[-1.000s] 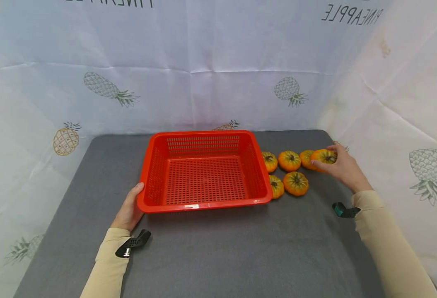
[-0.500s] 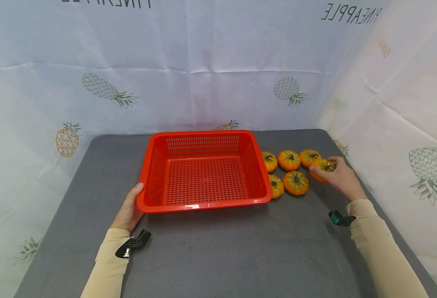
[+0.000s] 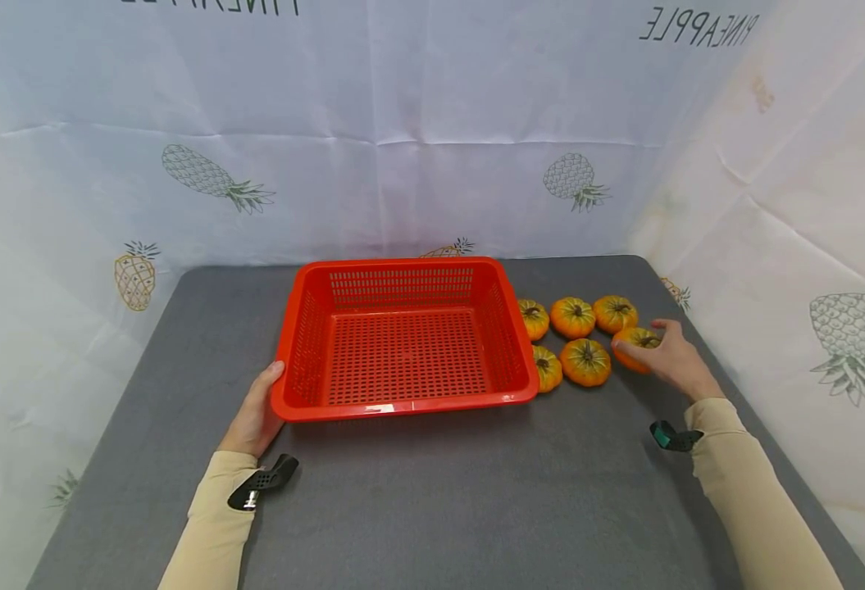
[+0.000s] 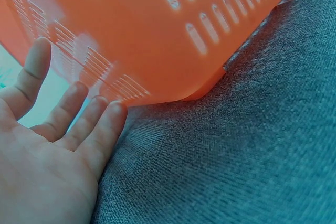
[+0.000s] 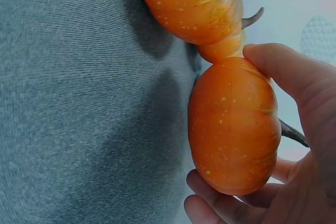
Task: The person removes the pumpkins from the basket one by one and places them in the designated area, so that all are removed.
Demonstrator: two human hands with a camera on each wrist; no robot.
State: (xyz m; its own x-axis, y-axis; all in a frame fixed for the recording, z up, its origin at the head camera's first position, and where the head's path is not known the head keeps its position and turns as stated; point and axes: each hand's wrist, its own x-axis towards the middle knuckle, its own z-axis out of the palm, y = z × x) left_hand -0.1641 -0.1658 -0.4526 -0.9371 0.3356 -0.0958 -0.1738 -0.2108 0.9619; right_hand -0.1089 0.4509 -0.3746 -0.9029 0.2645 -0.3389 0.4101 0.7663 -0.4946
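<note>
My right hand (image 3: 671, 356) grips a small orange pumpkin (image 3: 633, 351), thumb on one side and fingers on the other. In the right wrist view this pumpkin (image 5: 233, 127) is low over the grey cloth, its dark stem pointing toward the palm. Fingertips of my left hand (image 3: 255, 410) rest against the near left corner of a red plastic basket (image 3: 410, 406). The left wrist view shows those fingers (image 4: 105, 129) nearly straight at the slotted wall of the basket (image 4: 142, 40). Nothing lies inside the basket.
Beside the held pumpkin sits another pumpkin (image 3: 585, 363), with one more (image 3: 546, 370) partly behind the basket's right rim. Several pumpkins (image 3: 572, 318) line up farther back. A pineapple-print cloth (image 3: 402, 188) hangs behind the grey table (image 3: 476, 500).
My right hand has brought its pumpkin toward me and down, away from the back row and into line with the front row. The left hand and basket have stayed put.
</note>
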